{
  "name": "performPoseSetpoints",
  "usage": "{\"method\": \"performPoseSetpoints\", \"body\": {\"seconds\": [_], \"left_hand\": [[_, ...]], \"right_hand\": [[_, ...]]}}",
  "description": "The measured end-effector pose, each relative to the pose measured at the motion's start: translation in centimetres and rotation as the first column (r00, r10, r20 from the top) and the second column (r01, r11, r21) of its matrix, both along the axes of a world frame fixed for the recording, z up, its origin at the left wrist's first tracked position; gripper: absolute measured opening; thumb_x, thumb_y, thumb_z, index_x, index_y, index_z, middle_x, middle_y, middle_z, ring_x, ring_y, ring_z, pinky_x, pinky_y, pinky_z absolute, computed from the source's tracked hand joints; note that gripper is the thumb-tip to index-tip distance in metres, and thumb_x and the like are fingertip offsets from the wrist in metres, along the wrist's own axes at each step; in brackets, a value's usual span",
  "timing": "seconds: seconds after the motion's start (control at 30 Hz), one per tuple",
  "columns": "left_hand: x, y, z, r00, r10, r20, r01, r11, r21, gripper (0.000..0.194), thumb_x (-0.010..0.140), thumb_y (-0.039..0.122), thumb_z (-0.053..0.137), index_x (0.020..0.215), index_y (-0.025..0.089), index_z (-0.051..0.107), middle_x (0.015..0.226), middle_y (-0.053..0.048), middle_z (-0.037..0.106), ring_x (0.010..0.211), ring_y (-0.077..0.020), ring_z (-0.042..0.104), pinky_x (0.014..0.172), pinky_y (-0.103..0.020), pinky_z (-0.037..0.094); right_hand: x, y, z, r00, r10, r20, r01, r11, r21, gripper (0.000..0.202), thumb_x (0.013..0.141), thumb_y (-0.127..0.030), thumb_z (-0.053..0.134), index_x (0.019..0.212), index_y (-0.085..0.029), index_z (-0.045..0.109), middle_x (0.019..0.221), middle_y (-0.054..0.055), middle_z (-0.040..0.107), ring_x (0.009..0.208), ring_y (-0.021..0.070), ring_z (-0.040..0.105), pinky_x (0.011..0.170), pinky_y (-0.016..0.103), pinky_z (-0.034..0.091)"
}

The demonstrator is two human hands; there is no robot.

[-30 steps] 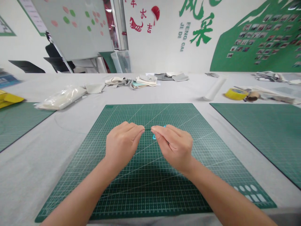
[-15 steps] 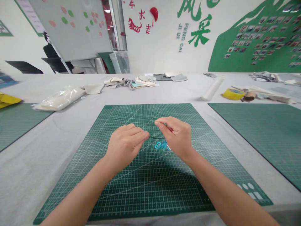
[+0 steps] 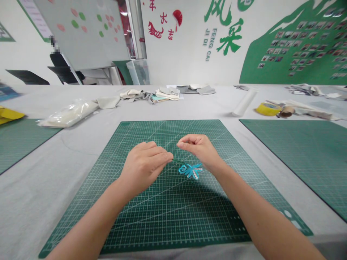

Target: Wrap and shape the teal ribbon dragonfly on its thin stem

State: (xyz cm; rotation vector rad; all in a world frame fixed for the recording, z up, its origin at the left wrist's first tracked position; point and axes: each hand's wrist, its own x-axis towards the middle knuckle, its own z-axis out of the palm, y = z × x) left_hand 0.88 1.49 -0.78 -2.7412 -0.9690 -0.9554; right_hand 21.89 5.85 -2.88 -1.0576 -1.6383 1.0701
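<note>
My left hand [image 3: 148, 162] is closed in a pinch on a thin dark green cord or wire [image 3: 178, 161]. At the cord's other end is a small turquoise ornament [image 3: 190, 170], with a spiral at its left and petal-like tails edged in white beads. It appears to be held above the green cutting mat [image 3: 151, 216]. My right hand [image 3: 200, 150] is up and right of the ornament, apart from it, thumb and forefinger pinched together. Whatever those fingertips may hold is too small to make out.
Further cutting mats lie right [image 3: 303, 155] and left [image 3: 24, 137] on the grey-covered table. Behind are a plastic-wrapped packet [image 3: 72, 113], fabric scraps [image 3: 166, 92], a white roll [image 3: 245, 103] and yellow tape [image 3: 268, 108].
My right hand has turned and shifted slightly, uncovering the ornament's beaded tails. The ornament hangs a little lower. My left hand keeps its pinch on the cord, nearly still.
</note>
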Motion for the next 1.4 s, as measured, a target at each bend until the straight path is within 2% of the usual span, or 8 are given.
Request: {"method": "performPoseSetpoints", "body": {"seconds": [0.2,0.43,0.57,0.73,0.93,1.13,1.23,1.4], "left_hand": [[0.1,-0.1,0.1,0.968,0.053,0.245,0.001,0.977,-0.214,0.014,0.090,0.022,0.057,0.087,0.021,0.070,0.082,-0.001,0.073,0.076,-0.0155,0.061,0.072,-0.031,0.046],[0.2,0.4,-0.3,0.789,0.388,0.477,-0.122,0.860,-0.496,0.012,0.085,0.027,0.061,0.081,0.021,0.071,0.078,-0.001,0.071,0.073,-0.0159,0.063,0.067,-0.029,0.048],[-0.1,0.7,-0.4,0.721,0.484,0.495,-0.181,0.822,-0.540,0.013,0.084,0.029,0.062,0.080,0.020,0.071,0.075,0.000,0.071,0.072,-0.0158,0.063,0.067,-0.029,0.047],[-0.2,0.9,-0.3,0.702,0.531,0.475,-0.237,0.803,-0.547,0.015,0.084,0.029,0.060,0.077,0.020,0.070,0.073,0.001,0.070,0.071,-0.0156,0.062,0.068,-0.030,0.046],[-0.4,1.0,-0.5,0.701,0.538,0.468,-0.281,0.812,-0.512,0.017,0.084,0.030,0.058,0.079,0.020,0.071,0.074,0.000,0.071,0.071,-0.0166,0.064,0.067,-0.030,0.047],[-0.2,0.6,-1.2,0.757,0.514,0.404,-0.366,0.845,-0.390,0.017,0.087,0.031,0.056,0.085,0.023,0.071,0.086,0.000,0.074,0.077,-0.0168,0.065,0.069,-0.030,0.048],[0.1,0.4,-1.3,0.802,0.499,0.327,-0.408,0.859,-0.310,0.018,0.090,0.029,0.053,0.087,0.023,0.070,0.087,0.000,0.073,0.082,-0.0176,0.064,0.075,-0.031,0.047],[0.3,0.2,-1.5,0.850,0.487,0.203,-0.454,0.871,-0.189,0.020,0.092,0.029,0.051,0.091,0.023,0.070,0.088,-0.001,0.073,0.085,-0.0193,0.064,0.075,-0.033,0.046]], "right_hand": [[-0.7,0.1,-1.0,0.973,0.129,-0.191,-0.182,0.937,-0.296,0.016,0.071,-0.033,0.073,0.071,-0.017,0.068,0.046,-0.009,0.038,0.042,0.0045,0.024,0.039,0.020,0.017],[-2.6,-1.3,-1.5,0.973,0.140,-0.182,-0.189,0.939,-0.288,0.016,0.070,-0.031,0.073,0.065,-0.017,0.067,0.056,-0.005,0.053,0.045,0.0056,0.037,0.043,0.021,0.028],[-3.5,-2.4,-1.7,0.979,0.122,-0.165,-0.154,0.969,-0.195,0.011,0.073,-0.027,0.071,0.067,-0.018,0.069,0.058,-0.004,0.057,0.056,0.0094,0.048,0.057,0.025,0.040],[-4.3,-3.8,-1.6,0.995,0.053,-0.084,-0.058,0.997,-0.057,0.014,0.078,-0.027,0.067,0.067,-0.018,0.070,0.054,-0.005,0.052,0.053,0.0091,0.042,0.053,0.024,0.035],[-4.6,-5.0,-1.4,0.999,-0.040,-0.013,0.042,0.986,0.161,0.014,0.084,-0.025,0.064,0.074,-0.020,0.072,0.058,-0.003,0.061,0.052,0.0100,0.050,0.051,0.024,0.039],[-3.7,-5.5,-1.0,0.971,-0.182,0.155,0.050,0.789,0.612,0.018,0.091,-0.021,0.054,0.088,-0.020,0.072,0.066,0.000,0.067,0.059,0.0116,0.059,0.058,0.025,0.045],[-3.3,-5.4,-0.8,0.943,-0.256,0.213,0.033,0.710,0.704,0.018,0.091,-0.019,0.054,0.089,-0.018,0.071,0.060,0.000,0.061,0.053,0.0104,0.052,0.053,0.025,0.041],[-3.1,-5.2,-0.9,0.917,-0.308,0.253,0.015,0.662,0.750,0.020,0.092,-0.020,0.051,0.087,-0.018,0.071,0.060,0.000,0.060,0.053,0.0101,0.049,0.053,0.024,0.040]]}}
